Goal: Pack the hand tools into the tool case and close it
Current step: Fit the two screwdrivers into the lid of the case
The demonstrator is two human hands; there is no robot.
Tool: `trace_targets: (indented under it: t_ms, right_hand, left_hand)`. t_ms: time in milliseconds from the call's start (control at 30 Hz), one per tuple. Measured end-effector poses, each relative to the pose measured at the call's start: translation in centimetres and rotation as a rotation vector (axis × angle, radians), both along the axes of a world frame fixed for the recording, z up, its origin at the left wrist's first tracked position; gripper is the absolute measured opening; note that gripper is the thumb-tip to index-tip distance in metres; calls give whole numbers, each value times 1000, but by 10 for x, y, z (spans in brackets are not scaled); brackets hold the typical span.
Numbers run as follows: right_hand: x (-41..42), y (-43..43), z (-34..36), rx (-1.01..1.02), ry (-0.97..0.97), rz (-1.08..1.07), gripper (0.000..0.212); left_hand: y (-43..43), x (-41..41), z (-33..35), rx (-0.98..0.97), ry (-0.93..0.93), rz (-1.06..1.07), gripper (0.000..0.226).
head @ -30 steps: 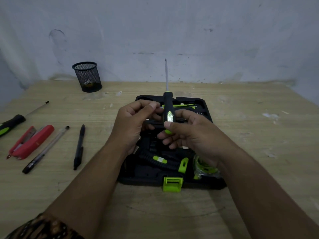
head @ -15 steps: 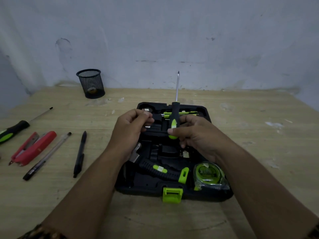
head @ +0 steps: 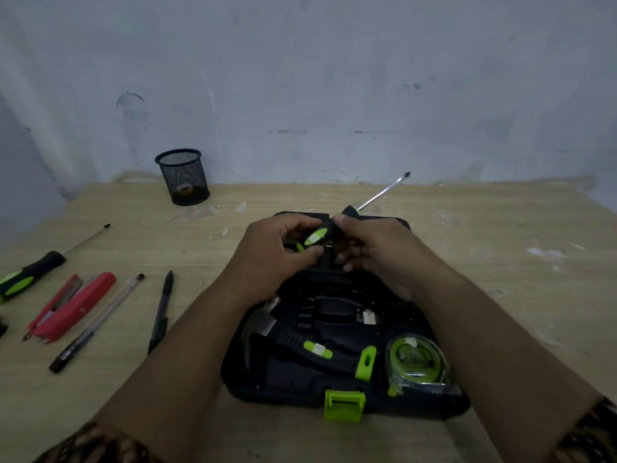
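Screwdriver (head: 317,236), black handle with green inset, held over the far half of the open tool case (head: 434,407); shaft slants up and away toward the far right, tip above the surface's (head: 500,262) far edge. Left hand (head: 277,259) closed around the butt end of the handle, thumb and fingers curled on it. Right hand (head: 374,248) pinches the handle nearer the shaft, fingers bent, partly hiding the case's far compartments. Case lies flat at the middle of the surface, near edge toward the person, green latch (head: 344,404) at that edge. Inside: hammer (head: 314,350) with black-and-green grip across the near half, tape measure (head: 415,364) in the near-right corner. Left of the case, apart from it: black pen (head: 162,310), clear pen (head: 96,322), red stapler (head: 71,307), second screwdriver (head: 33,274) by the left edge. Black mesh pen cup (head: 183,177) stands at the far edge, left of centre.
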State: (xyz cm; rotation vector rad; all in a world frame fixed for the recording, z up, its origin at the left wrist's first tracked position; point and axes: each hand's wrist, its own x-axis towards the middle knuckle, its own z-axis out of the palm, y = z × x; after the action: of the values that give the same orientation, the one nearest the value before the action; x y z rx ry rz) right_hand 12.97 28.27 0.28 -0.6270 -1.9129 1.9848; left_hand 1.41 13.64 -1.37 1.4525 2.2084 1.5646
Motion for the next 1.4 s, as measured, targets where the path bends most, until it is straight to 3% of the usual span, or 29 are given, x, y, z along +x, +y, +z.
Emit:
trace_targets:
  t_ms: [167, 300, 500, 700, 967, 1400]
  right_hand:
    - [0, 17, 0, -181, 173, -141, 16]
    - [1, 31, -4, -167, 253, -186, 13]
    - [9, 45, -14, 124, 189, -124, 8]
    - [16, 48, -23, 701, -27, -187, 5]
    - [19, 43, -27, 1006, -129, -129, 9]
    - [17, 47, -32, 1215, -162, -66, 5]
  left_hand:
    - [-6, -22, -12, -46, -41, 17, 32]
    - [-11, -34, -24, -66, -23, 19, 33]
    - [-16, -49, -33, -73, -23, 37, 32]
    - [-13, -53, -34, -185, 118, 62, 31]
    - [-16, -56, -34, -242, 146, 34, 28]
    - [-14, -56, -29, -245, 118, 74, 24]
